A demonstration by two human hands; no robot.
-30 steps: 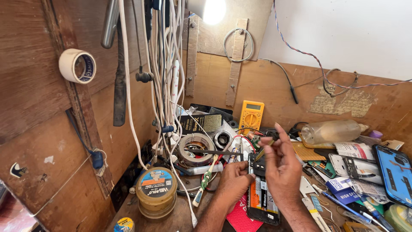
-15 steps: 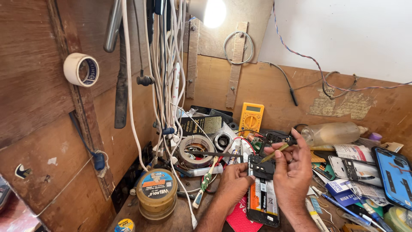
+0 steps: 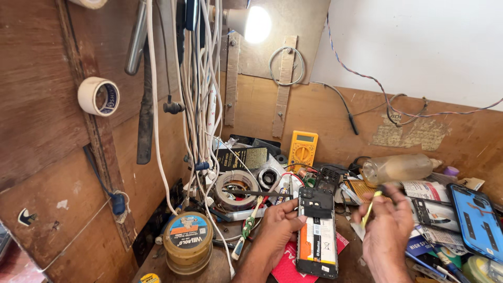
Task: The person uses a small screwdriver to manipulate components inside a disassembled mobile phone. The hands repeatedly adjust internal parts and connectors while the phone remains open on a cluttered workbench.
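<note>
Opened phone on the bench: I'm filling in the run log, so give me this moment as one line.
left hand: holds opened phone | right hand: holds yellow tool, blurred | nearby: multimeter, tape roll

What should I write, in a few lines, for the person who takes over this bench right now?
Left hand: holds the opened phone by its left edge, back cover off, battery showing.
Right hand: blurred, holds a thin yellow tool in its fingers, just right of the phone, not touching it.
Around: tape roll, yellow multimeter, blue case, glue tin.
Done: back cover off. Left: the inside work; battery is in place.
</note>
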